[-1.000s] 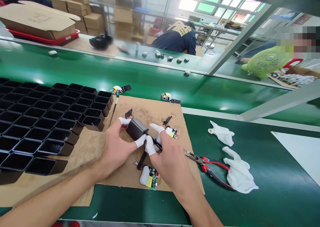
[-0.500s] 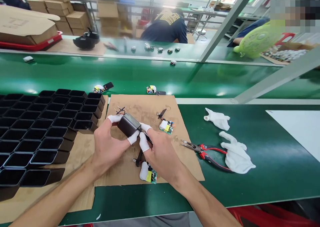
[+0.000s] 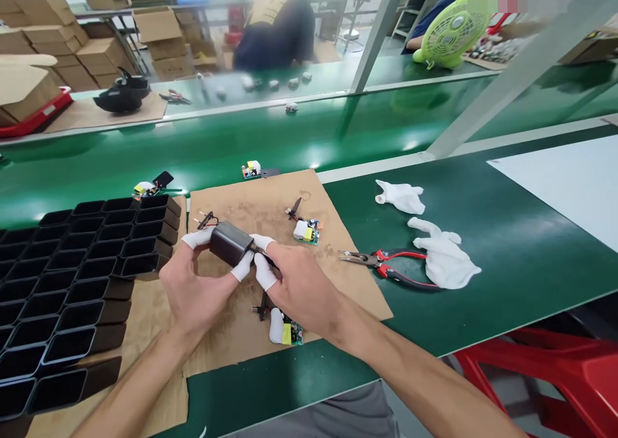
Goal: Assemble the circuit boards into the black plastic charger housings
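Observation:
My left hand (image 3: 196, 286), with white finger cots on its tips, is closed around a black plastic charger case (image 3: 230, 243). At the case's right end, my right hand (image 3: 306, 290) pinches a dark flat piece (image 3: 270, 259), which the fingers mostly hide. A black two-pin part (image 3: 207, 219) on red and black wires sticks out beyond the case's left end. One circuit board (image 3: 309, 232) with a white blob and yellow tape lies on the cardboard sheet (image 3: 232, 199). Another circuit board (image 3: 286, 330) lies below my right hand, close to it.
Rows of open black cases (image 3: 106, 251) fill the left. Red-handled pliers (image 3: 386, 264) and white gloves (image 3: 449, 257) lie at the right. Two more boards, one a circuit board (image 3: 253, 169), sit behind the cardboard. A metal post (image 3: 483, 116) slants beyond; a co-worker (image 3: 275, 26) bends across the bench.
The view has swung to the right, so the bench appears shifted left and tilted. Both hands keep the same hold on the case and the dark piece.

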A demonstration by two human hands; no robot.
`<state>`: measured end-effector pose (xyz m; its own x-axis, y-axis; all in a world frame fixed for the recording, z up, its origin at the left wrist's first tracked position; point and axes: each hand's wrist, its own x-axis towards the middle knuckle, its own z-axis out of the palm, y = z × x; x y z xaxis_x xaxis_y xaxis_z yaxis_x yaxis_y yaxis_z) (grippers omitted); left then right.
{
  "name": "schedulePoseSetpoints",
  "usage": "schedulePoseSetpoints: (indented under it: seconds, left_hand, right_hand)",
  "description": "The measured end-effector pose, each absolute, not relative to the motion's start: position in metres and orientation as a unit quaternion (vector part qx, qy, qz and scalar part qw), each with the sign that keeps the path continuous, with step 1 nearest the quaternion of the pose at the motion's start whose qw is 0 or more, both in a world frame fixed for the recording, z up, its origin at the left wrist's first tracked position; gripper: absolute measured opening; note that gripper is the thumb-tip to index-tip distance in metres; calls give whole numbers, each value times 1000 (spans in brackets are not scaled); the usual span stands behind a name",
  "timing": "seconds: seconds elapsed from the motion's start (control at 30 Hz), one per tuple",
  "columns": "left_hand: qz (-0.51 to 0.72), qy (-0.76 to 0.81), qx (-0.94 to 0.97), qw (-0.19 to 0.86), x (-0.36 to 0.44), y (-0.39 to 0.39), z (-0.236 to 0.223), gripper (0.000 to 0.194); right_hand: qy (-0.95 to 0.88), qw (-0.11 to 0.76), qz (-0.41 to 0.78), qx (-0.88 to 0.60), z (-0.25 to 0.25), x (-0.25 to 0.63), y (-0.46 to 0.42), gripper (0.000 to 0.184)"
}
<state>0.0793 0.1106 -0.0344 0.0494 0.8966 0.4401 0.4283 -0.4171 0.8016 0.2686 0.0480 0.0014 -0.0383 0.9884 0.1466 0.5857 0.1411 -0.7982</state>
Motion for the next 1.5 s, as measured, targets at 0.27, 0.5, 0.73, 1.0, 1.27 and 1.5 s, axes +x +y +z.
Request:
schedulePoseSetpoints:
  seconds: [0.27,0.5,0.73,1.0,1.27,1.5]
  left_hand:
    - [490,485,676,262,82,114,-35,55]
    - [492,471,525,511,87,128,-17,59]
    - [482,422,439,630,84,133,-10,63]
    - [492,398,409,657,87,132,-11,63]
    - [592,427,346,589,105,135,-34,65]
    - [692,433,289,501,111,136,-40,66]
  right_hand:
    - [-674,345,267,-597,7,269,51,21]
    - [-696,324,236,-595,33,288,43,27]
    - [-693,104,153,-697,53,333,43,19]
    - [-647,-18,133,-751,49,346,43,19]
    - [-759,141,57,-633,70,318,137,29]
    - [-822,99,86,-555,14,242,312,38]
